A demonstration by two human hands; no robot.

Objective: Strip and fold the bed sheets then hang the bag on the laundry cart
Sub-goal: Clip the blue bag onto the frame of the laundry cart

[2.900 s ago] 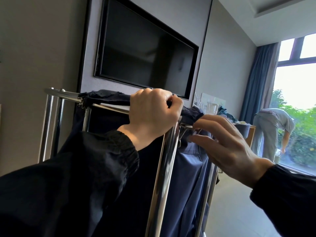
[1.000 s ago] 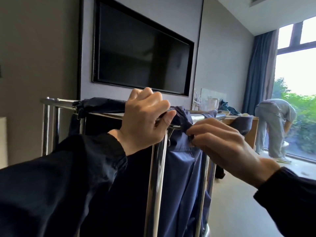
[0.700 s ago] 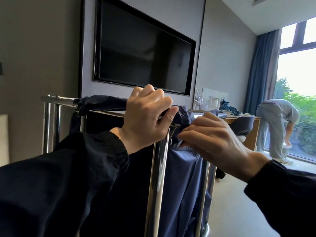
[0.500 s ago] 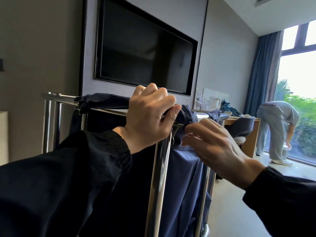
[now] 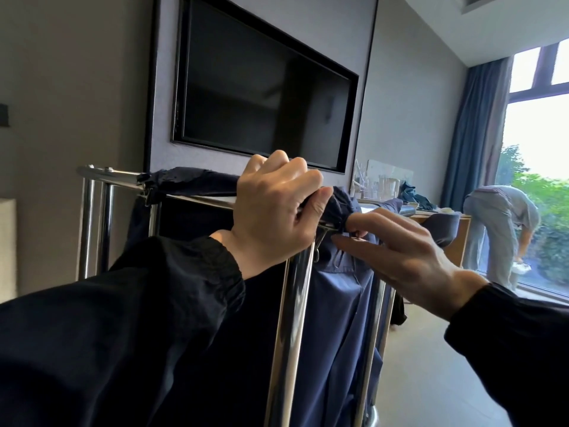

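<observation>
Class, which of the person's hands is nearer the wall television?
Left. The left hand grips the bag over the cart rail, just below the television; the right hand sits lower and further right.
</observation>
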